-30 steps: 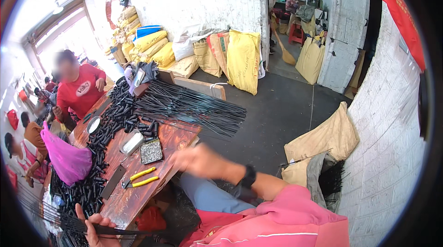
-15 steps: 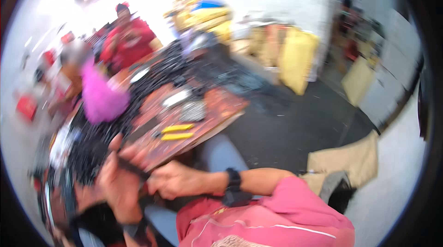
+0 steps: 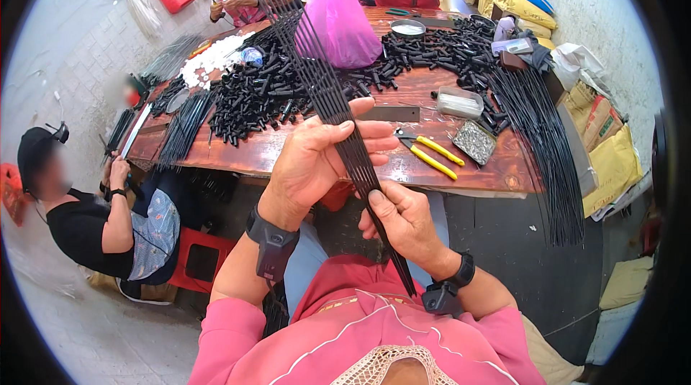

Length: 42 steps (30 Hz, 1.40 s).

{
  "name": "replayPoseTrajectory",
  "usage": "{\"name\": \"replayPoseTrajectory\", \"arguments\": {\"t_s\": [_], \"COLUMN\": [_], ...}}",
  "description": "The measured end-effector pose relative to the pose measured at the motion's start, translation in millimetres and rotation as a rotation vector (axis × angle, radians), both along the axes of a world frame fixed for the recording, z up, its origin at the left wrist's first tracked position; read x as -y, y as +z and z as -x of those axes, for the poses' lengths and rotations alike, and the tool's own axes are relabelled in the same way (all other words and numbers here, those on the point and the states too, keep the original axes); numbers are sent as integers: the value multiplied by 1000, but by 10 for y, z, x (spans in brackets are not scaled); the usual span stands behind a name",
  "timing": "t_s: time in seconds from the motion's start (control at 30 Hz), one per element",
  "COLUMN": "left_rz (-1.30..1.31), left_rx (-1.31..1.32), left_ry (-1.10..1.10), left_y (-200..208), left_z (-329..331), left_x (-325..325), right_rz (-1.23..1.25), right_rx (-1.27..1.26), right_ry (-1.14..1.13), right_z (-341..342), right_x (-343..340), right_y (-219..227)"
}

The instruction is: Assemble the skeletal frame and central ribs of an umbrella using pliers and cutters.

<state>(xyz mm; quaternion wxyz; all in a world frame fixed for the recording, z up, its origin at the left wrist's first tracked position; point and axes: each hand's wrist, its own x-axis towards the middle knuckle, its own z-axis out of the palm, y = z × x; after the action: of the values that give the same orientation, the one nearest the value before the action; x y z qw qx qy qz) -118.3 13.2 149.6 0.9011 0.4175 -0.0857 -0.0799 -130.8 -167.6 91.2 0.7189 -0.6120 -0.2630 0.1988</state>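
Observation:
A fanned bundle of thin black rods (image 3: 354,152) slants across the front of my body, its spread ends up and away, its narrow end near my lap. My left hand (image 3: 295,162) supports it mid-length, thumb over the rods and fingers stretched out behind them. Lower down, my right hand (image 3: 409,223) pinches the bundle between thumb and fingers. Beyond my hands, yellow-handled pliers (image 3: 432,155) lie on the red-brown table (image 3: 504,180). Beside them are a tray of small metal pieces (image 3: 475,142), a clear plastic box (image 3: 461,104) and a flat dark bar (image 3: 392,113).
Short black tubes (image 3: 252,101) are heaped over the table around a purple plastic bag (image 3: 342,25). More long black rods (image 3: 547,147) hang over the right edge. A person (image 3: 93,212) sits at the left by a red stool (image 3: 201,259); other people work across the table.
My view has swung left and steadied, bringing the table to the centre. The dark bundle, blurred before, now shows as fanned rods pointing up and away, with both hands still on it.

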Motion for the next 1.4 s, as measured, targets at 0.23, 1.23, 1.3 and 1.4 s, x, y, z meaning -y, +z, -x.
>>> {"name": "replayPoseTrajectory", "arguments": {"t_s": [0.23,1.23,1.3,1.4], "left_rz": [-53,-24,-30,-34], "left_rx": [0,-5,-5,-10], "left_ry": [27,-31,-30,-32], "left_y": [46,2,2,-2], "left_z": [-92,-65,-65,-58], "left_x": [-22,153,158,170], "right_rz": [35,22,12,32], "right_rx": [527,640,650,648], "right_ry": [-327,-526,-529,-487], "right_z": [-227,-269,-257,-219], "right_x": [-83,3,3,11], "right_y": [-60,4,0,-8]}}
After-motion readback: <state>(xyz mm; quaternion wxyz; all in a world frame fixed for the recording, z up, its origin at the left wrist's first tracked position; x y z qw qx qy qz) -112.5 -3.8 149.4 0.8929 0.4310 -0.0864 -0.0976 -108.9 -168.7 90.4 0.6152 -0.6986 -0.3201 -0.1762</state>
